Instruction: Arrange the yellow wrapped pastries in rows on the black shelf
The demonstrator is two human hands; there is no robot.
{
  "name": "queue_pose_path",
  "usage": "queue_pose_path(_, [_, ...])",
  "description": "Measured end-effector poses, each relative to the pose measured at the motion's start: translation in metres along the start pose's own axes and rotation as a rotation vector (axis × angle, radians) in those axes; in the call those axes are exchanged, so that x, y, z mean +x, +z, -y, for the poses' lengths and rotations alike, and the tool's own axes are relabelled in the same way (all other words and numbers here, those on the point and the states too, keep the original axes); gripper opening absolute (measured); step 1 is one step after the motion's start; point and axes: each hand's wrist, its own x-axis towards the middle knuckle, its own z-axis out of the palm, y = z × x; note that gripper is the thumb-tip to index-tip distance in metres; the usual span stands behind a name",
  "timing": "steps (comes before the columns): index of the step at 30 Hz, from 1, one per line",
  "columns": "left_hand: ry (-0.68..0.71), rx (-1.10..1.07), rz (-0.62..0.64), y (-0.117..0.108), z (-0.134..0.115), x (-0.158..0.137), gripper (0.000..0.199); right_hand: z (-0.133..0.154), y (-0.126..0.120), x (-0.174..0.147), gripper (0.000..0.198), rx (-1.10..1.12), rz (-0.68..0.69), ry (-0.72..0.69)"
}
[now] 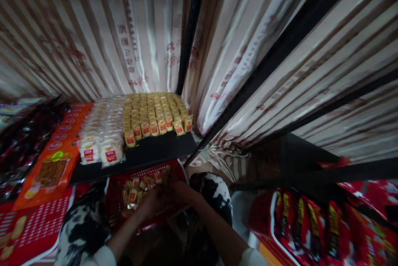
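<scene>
My left hand and my right hand are close together over the red plastic basket on my lap. Both have curled fingers, but dim light and blur hide what is between them. Small wrapped cakes in yellowish packets lie loose in the basket, mostly to the left of my hands. Ahead, on a black shelf, similar small yellow packets stand in tight rows. Beside them on the left are rows of larger round white cakes in clear wrap.
An orange snack bag and dark shiny packets lie at the left, above another red basket. Red packets fill a basket at the right. Black frame bars cross before the pale curtain.
</scene>
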Motion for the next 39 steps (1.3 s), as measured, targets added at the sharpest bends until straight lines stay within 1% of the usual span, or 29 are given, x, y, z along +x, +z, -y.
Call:
queue_pose_path(1, [0.002, -0.019, -0.021, -0.01, -0.004, -0.001, 0.028, 0.001, -0.004, 0.0, 0.035, 0.088, 0.002, -0.029])
queue_pose_path(2, [0.011, -0.048, -0.048, -0.02, -0.009, -0.002, 0.026, 0.002, -0.009, 0.0, 0.027, 0.183, 0.004, -0.05])
queue_pose_path(3, [0.027, -0.063, -0.093, -0.03, -0.016, -0.003, 0.024, 0.004, -0.014, -0.001, 0.025, 0.279, 0.009, -0.062])
queue_pose_path(5, [0.043, -0.119, -0.137, -0.048, -0.032, -0.003, 0.021, 0.012, -0.025, -0.002, 0.027, 0.485, -0.01, -0.044])
queue_pose_path(7, [0.082, -0.212, -0.129, -0.062, -0.049, -0.002, 0.022, 0.022, -0.037, -0.004, 0.032, 0.686, -0.02, -0.004])
queue_pose_path(10, [0.027, -0.309, -0.129, -0.076, -0.072, 0.004, 0.038, 0.037, -0.054, -0.007, 0.036, 0.932, -0.066, 0.021])
queue_pose_path(13, [0.02, -0.344, -0.137, -0.085, -0.089, 0.012, 0.052, 0.045, -0.065, -0.006, 0.039, 1.072, -0.09, -0.014])
queue_pose_path(14, [0.036, -0.356, -0.131, -0.087, -0.093, 0.015, 0.055, 0.046, -0.067, -0.004, 0.041, 1.109, -0.119, -0.005])
queue_pose_path(16, [0.072, -0.378, -0.117, -0.091, -0.1, 0.019, 0.057, 0.045, -0.069, 0.002, 0.046, 1.188, -0.212, 0.066])
queue_pose_path(18, [0.095, -0.39, -0.11, -0.093, -0.103, 0.022, 0.055, 0.043, -0.071, 0.009, 0.051, 1.264, -0.326, 0.147])
queue_pose_path(20, [0.1, -0.391, -0.115, -0.092, -0.103, 0.024, 0.05, 0.041, -0.073, 0.017, 0.054, 1.322, -0.428, 0.196])
queue_pose_path(23, [0.072, -0.43, -0.137, -0.084, -0.1, 0.027, 0.042, 0.038, -0.079, 0.028, 0.052, 1.31, -0.561, 0.181])
queue_pose_path(25, [0.035, -0.48, -0.155, -0.075, -0.097, 0.03, 0.038, 0.037, -0.081, 0.036, 0.05, 1.238, -0.621, 0.12])
queue_pose_path(27, [0.027, -0.498, -0.175, -0.068, -0.094, 0.032, 0.034, 0.034, -0.082, 0.043, 0.047, 1.152, -0.649, 0.056])
queue_pose_path(29, [0.081, -0.38, -0.249, -0.066, -0.093, 0.035, 0.029, 0.032, -0.083, 0.049, 0.045, 1.081, -0.654, 0.029])
queue_pose_path(31, [0.171, -0.148, -0.398, -0.068, -0.094, 0.037, 0.027, 0.029, -0.085, 0.056, 0.042, 1.031, -0.639, 0.015])
queue_pose_path(33, [0.257, 0.035, -0.518, -0.075, -0.097, 0.042, 0.032, 0.027, -0.089, 0.062, 0.041, 0.992, -0.598, -0.009])
queue_pose_path(34, [0.291, 0.071, -0.539, -0.078, -0.1, 0.045, 0.037, 0.027, -0.091, 0.065, 0.04, 0.969, -0.573, -0.025])
queue_pose_path(36, [0.326, 0.059, -0.513, -0.083, -0.106, 0.053, 0.047, 0.027, -0.095, 0.072, 0.04, 0.918, -0.531, -0.054])
queue_pose_path(38, [0.315, 0.01, -0.478, -0.086, -0.112, 0.061, 0.05, 0.026, -0.098, 0.08, 0.042, 0.874, -0.527, -0.068])
queue_pose_path(39, [0.296, -0.011, -0.48, -0.087, -0.114, 0.065, 0.05, 0.025, -0.099, 0.085, 0.043, 0.863, -0.542, -0.069])
